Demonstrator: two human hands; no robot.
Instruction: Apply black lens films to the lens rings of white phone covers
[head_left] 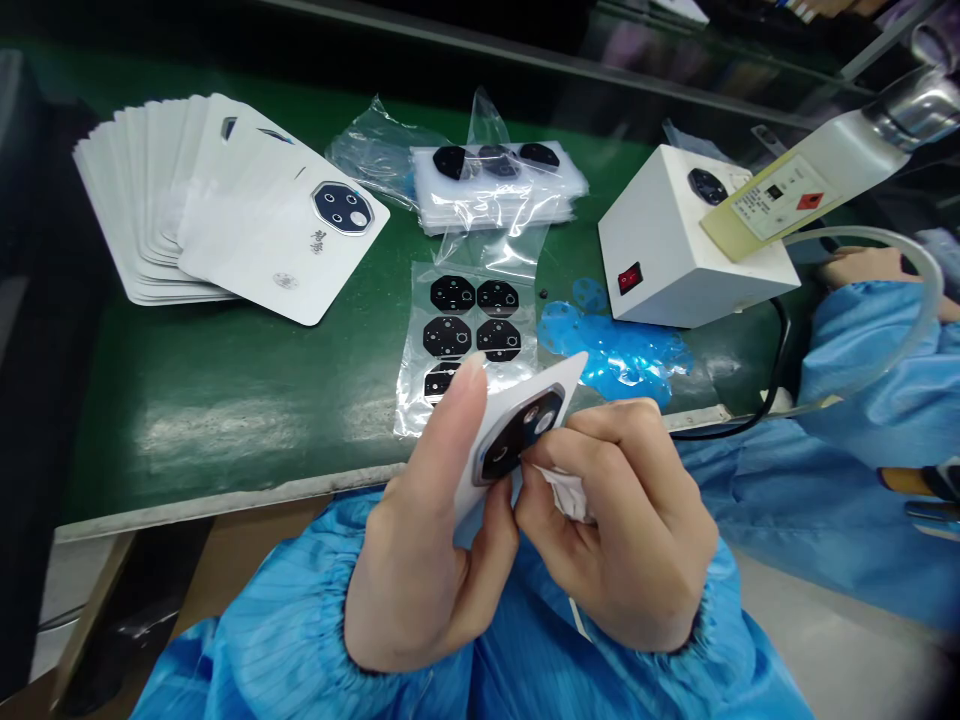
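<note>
Gripping a tilted white panel (510,400) at the frame's lower centre, the left hand (420,570) faces the right hand (622,520), which pinches white tissue (570,495) beside the lens plate (517,437); similar panels (255,225) fan out, upper left.

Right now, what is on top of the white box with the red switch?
A bottle of yellowish liquid and a dark piece are on the white box. Its surface beneath the bottle is hidden.

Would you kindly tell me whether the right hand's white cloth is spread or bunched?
Bunched: the white cloth shows creases, gathered within the right hand.
</note>
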